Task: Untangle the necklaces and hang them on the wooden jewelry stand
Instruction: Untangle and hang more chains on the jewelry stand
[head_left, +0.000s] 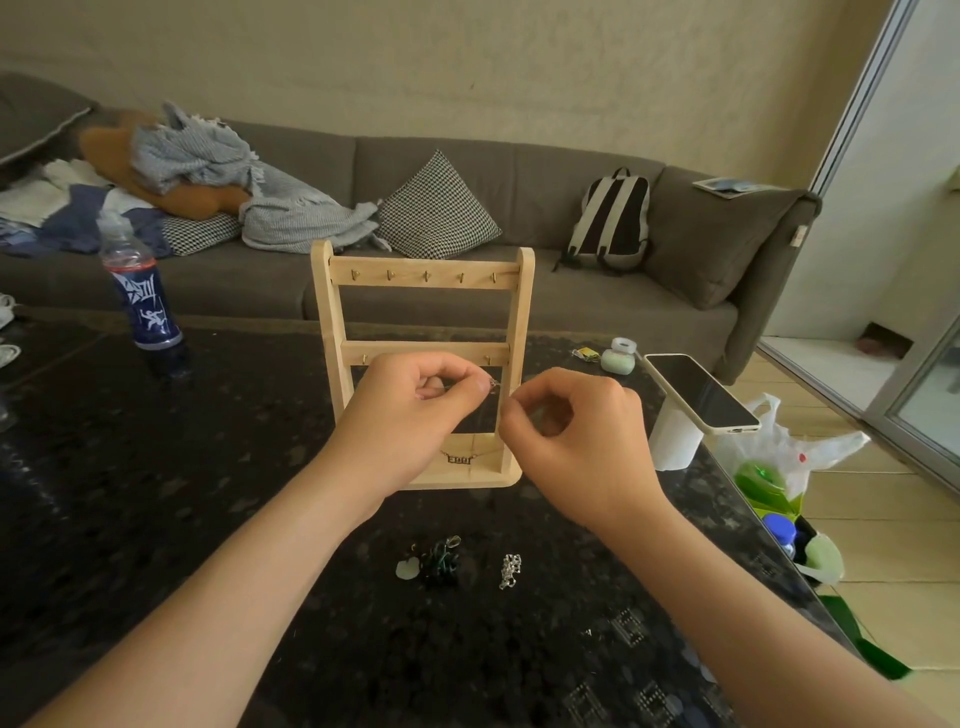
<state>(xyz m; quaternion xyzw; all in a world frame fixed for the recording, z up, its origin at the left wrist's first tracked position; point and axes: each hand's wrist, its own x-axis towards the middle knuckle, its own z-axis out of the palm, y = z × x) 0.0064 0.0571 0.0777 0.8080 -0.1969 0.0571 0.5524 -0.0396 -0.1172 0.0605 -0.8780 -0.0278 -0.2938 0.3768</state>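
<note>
The left hand (415, 410) pinches the clasp end of a thin necklace (460, 460), and the right hand (571, 431), just to its right, seems to pinch the other end. The chain hangs straight down, its nameplate lying left to right, low before the wooden stand (524, 291). A hook (487, 358) sits just above and beyond the left fingertips.

We see a dark speckled table (182, 519). A wooden jewelry stand (332, 312) stands just behind our left hand (410, 415) and right hand (576, 441). A tangled green necklace (439, 564) and a silver chain (510, 570) lie nearer us than both hands. A bottle (143, 296) stands far left of the left hand.
</note>
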